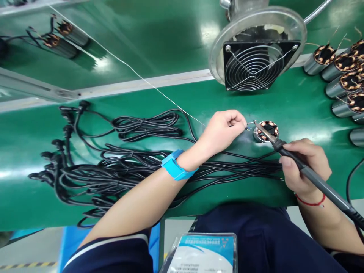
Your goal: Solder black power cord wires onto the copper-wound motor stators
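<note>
My left hand (224,128) is closed in a pinch on a thin solder wire (148,81) that runs up and left across the green bench; a blue wrist strap (176,167) is on that wrist. My right hand (305,165) grips a soldering iron (287,149), whose tip rests by the small wire ends at a motor stator (267,131) with copper windings. The pinched fingers are just left of the stator.
A pile of black power cords (113,167) lies under my left forearm. A metal-framed fan (257,64) stands behind the stator. Several more stators (342,81) lie at the right, two (61,38) at the far left. A plastic pouch (201,252) is on my lap.
</note>
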{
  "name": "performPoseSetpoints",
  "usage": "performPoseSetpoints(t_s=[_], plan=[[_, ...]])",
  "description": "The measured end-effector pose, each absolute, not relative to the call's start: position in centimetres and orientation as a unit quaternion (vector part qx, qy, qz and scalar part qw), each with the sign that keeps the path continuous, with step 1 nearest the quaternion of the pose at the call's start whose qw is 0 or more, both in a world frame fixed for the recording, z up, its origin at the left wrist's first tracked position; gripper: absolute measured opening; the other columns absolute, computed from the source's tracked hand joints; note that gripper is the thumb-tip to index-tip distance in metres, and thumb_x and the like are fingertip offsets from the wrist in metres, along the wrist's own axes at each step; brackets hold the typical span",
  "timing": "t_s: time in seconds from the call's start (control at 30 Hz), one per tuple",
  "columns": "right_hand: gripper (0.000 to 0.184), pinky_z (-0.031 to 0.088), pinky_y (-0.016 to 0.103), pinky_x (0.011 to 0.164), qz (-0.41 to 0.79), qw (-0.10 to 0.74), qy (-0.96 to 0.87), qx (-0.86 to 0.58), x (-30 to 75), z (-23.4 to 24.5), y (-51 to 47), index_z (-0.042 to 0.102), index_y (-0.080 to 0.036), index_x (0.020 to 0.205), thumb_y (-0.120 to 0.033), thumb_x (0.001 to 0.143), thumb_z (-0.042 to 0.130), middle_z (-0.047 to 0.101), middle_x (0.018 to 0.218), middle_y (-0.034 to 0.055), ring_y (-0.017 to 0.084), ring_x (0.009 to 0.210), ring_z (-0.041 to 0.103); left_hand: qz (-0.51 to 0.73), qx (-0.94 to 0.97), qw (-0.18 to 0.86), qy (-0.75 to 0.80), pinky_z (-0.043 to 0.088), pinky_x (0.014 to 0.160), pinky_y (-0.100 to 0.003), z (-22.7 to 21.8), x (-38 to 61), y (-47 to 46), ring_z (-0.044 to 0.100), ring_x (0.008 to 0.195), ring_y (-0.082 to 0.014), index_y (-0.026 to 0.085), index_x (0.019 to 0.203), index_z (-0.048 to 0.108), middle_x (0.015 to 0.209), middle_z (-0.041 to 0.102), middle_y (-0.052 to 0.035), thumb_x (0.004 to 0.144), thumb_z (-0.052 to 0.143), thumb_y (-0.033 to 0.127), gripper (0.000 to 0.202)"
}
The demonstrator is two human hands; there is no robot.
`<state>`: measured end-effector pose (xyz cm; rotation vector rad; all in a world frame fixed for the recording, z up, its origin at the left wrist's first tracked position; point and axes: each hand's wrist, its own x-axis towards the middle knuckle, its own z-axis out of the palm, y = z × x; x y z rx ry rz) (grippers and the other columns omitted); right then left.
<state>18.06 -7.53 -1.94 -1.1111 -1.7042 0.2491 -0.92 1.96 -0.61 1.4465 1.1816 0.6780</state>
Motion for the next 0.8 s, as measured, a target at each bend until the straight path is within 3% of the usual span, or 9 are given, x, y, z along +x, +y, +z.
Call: performPoseSetpoints(t_s=[0.2,0.67,0.8], plan=[[0.021,0.045,0.029,0.050,0.117,0.512,-0.703,-0.480,17.91,-1.81,-7.53,0.061,-0.025,0.104,-0.021,0.083,0.062,0.060,0.074,0.0001,0.014,0.059,0.056,0.285,0.611,0.544,0.499,0.035,0.058,-0.022,-0.42,-0.92,1.99,0.044,0.059,-0.0076,0.014,0.064,0.057,0.061,0.053,0.0031,0.073,0.055,0.014,0.010],[0.027,0.049,0.030,0.052,0.145,0.515,-0.709,-0.459,17.88,-1.95,-7.63,0.062,-0.022,0.107,-0.018,0.080,0.064,0.062,0.072,0.0003,0.015,0.060,0.060,0.288,0.621,0.535,0.495,0.035,0.057,-0.021,-0.23,-0.77,1.95,0.043,0.059,-0.0069,0.014,0.063,0.056,0.060,0.052,0.0036,0.075,0.054,0.008,0.013],[0.024,0.049,0.031,0.050,0.137,0.509,-0.702,-0.479,17.92,-1.94,-7.65,0.062,-0.025,0.106,-0.024,0.082,0.064,0.063,0.071,-0.0004,0.015,0.057,0.059,0.293,0.621,0.532,0.496,0.037,0.059,-0.021,-0.26,-0.80,1.93,0.044,0.059,-0.0072,0.014,0.063,0.057,0.061,0.054,0.0034,0.074,0.054,0.009,0.013]])
